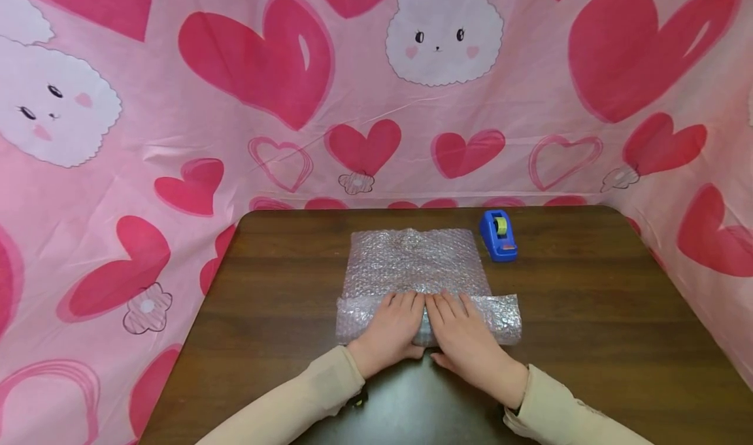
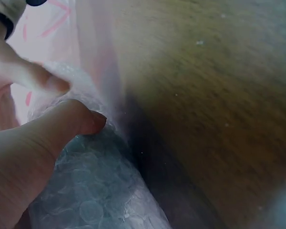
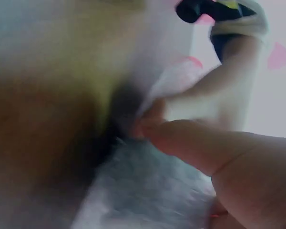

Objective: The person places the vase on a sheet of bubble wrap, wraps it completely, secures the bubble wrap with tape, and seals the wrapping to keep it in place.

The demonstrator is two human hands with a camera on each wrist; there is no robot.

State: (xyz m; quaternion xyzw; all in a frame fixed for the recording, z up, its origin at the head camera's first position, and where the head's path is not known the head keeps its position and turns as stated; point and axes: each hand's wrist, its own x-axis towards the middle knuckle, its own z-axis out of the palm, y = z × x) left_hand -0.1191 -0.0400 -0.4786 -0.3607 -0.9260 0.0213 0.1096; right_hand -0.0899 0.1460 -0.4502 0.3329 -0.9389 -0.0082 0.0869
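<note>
A sheet of bubble wrap (image 1: 412,259) lies on the table, its near end folded over into a wide roll (image 1: 504,319). Across this roll my left hand (image 1: 395,327) and right hand (image 1: 466,335) grip side by side, fingers over the top and thumbs on the near side. Something bluish-grey shows through the plastic between them. The left wrist view has the left thumb (image 2: 71,119) pressed along the bubble wrap (image 2: 93,191). In the blurred right wrist view, the right thumb (image 3: 190,143) lies against the wrap (image 3: 148,186).
A blue tape dispenser (image 1: 499,237) stands beyond the sheet's right side. Brown wooden table (image 1: 282,268) extends around the wrap. Pink cloth (image 1: 365,92) with hearts and rabbits hangs behind and at both sides. A small dark object (image 1: 357,399) shows beside the left sleeve.
</note>
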